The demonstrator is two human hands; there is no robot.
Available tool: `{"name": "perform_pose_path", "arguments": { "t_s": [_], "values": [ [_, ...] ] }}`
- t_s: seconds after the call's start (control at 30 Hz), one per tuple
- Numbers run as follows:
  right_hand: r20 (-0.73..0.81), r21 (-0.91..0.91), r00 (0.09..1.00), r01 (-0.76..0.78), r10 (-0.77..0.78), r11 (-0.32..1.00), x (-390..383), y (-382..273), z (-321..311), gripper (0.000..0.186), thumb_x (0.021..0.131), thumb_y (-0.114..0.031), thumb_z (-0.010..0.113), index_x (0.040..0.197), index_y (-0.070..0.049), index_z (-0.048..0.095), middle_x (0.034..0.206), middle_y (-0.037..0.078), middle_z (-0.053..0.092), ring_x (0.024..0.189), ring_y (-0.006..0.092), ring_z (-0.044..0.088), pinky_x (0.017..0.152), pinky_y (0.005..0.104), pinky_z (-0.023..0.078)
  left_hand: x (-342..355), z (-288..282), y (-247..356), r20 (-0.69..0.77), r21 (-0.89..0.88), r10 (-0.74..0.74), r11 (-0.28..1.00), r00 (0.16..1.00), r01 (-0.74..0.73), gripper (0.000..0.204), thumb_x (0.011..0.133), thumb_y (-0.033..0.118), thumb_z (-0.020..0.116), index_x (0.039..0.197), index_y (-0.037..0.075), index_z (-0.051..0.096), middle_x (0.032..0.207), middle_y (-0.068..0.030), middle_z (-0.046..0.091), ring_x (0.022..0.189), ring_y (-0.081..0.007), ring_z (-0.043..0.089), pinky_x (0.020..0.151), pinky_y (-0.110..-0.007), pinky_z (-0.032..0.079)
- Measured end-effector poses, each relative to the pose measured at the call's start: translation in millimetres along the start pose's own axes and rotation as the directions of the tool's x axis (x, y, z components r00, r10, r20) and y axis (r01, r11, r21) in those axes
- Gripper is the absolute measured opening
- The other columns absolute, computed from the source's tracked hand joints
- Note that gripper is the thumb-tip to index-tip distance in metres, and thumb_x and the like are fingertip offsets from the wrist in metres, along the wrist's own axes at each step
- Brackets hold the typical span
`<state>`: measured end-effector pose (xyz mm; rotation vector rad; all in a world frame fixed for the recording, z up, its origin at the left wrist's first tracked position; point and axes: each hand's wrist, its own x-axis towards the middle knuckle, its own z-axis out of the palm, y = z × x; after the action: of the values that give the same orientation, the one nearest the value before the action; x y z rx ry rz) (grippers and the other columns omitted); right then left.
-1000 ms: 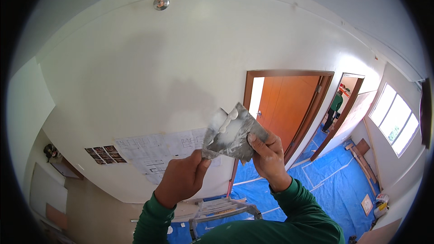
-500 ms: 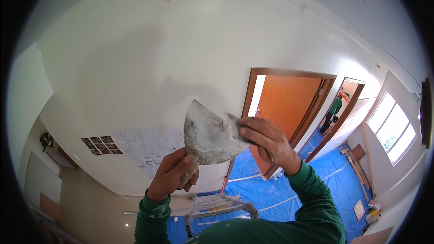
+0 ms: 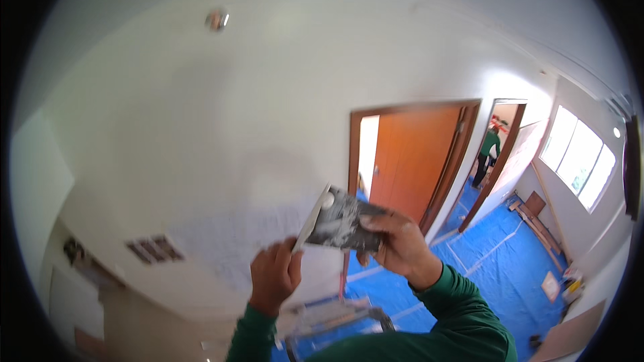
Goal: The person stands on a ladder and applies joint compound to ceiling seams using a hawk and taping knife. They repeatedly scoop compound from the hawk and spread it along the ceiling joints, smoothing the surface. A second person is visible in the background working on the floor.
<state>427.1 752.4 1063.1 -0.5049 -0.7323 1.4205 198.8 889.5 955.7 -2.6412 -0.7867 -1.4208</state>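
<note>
your left hand [image 3: 274, 275] has the scraper [image 3: 312, 220], right hand [image 3: 404, 245] pinching grey blade [image 3: 345, 224] against it, wall [image 3: 168, 134] behind; tubs [image 3: 572, 287] near right edge of blue sheet [image 3: 500, 265], contents unclear, papers [image 3: 231, 245] look unreadably blurry

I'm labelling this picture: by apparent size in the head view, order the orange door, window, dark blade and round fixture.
1. Orange door
2. Window and dark blade: too alike to rank, the blade being nearer
3. Round fixture

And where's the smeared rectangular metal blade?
In the head view, the rectangular blade is just right of centre, gripped in the right hand, beside the edge-on scraper in the left hand.
</note>
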Motion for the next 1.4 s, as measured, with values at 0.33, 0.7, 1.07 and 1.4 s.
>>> {"name": "perform_pose_path", "arguments": {
  "t_s": [0.33,0.7,1.07,1.4],
  "values": [
    [0.388,-0.515,-0.148,0.784,-0.91,-0.348,-22.6,-164.0,149.9,0.023,0.105,-0.01,0.055,0.116,0.007,0.065,0.088,0.006,0.069,0.07,0.0095,0.058,0.06,0.0283,0.049,-154.9,84.3,-5.5,0.107,-0.288,-0.279,0.91,0.954,0.298,0.022,0.106,0.031,0.059,0.098,0.011,0.064,0.071,-0.0048,0.063,0.055,-0.0287,0.057,0.054,-0.045,0.051],
    [0.525,-0.504,-0.774,0.052,-0.354,-0.862,-75.0,-200.9,256.5,0.015,0.093,0.003,0.06,0.105,0.007,0.066,0.081,0.012,0.058,0.065,0.0218,0.056,0.056,0.0359,0.043,-161.1,90.1,-6.6,0.196,-0.436,-0.404,0.78,0.894,0.448,0.022,0.106,0.03,0.058,0.098,0.011,0.064,0.072,-0.0047,0.062,0.057,-0.0281,0.057,0.056,-0.044,0.051],
    [0.564,-0.544,-0.739,0.004,-0.369,-0.839,-33.7,-178.6,324.1,0.063,0.085,0.006,0.06,0.141,0.026,0.038,0.12,0.033,0.046,0.11,0.0428,0.053,0.094,0.0465,0.05,-166.3,85.7,-8.6,0.262,-0.504,-0.432,0.701,0.863,0.504,0.022,0.107,0.029,0.057,0.097,0.011,0.064,0.073,-0.0046,0.062,0.058,-0.0274,0.057,0.057,-0.044,0.052],
    [0.55,-0.576,-0.661,0.142,-0.51,-0.805,-63.3,-164.9,251.6,0.022,0.091,0.009,0.051,0.112,0.012,0.056,0.096,0.021,0.057,0.076,0.0314,0.056,0.065,0.0405,0.045,-169.9,83.3,-8.9,0.333,-0.557,-0.456,0.611,0.826,0.562,0.021,0.107,0.028,0.057,0.097,0.011,0.064,0.074,-0.0045,0.062,0.059,-0.0268,0.057,0.058,-0.043,0.052]
  ]
}}
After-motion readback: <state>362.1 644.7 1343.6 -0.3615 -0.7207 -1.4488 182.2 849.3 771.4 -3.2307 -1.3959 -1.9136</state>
